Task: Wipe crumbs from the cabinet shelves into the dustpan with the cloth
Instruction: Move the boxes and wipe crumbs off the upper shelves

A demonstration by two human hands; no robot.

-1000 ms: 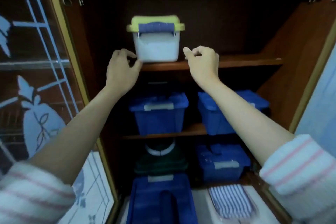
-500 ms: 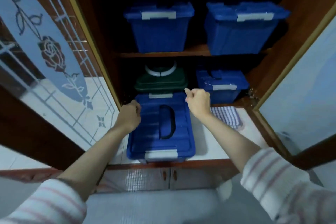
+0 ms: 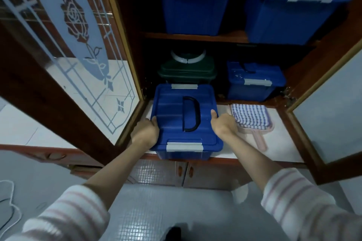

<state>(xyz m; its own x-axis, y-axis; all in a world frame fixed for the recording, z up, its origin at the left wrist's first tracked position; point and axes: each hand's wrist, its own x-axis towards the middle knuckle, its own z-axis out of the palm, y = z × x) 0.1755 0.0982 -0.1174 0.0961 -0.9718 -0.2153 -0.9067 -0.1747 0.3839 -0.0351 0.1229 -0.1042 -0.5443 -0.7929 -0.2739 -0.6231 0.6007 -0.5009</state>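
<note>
On the table (image 3: 284, 143) below the cabinet shelves (image 3: 195, 37), my left hand (image 3: 146, 132) and right hand (image 3: 223, 123) grip a blue box (image 3: 176, 115) by its sides. The cloth (image 3: 248, 114) lies on the dustpan (image 3: 259, 141) toward the right edge; I judge no wiping has begun.

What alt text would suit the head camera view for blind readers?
The left hand and right hand grip the sides of a blue lidded bin on a counter at an open cabinet. Right of it, a checked cloth lies on a pink dustpan.

Bare forearms, fuzzy white sleeves (image 3: 64, 213) with pale pink stripes pushed up toward the elbows.
</note>
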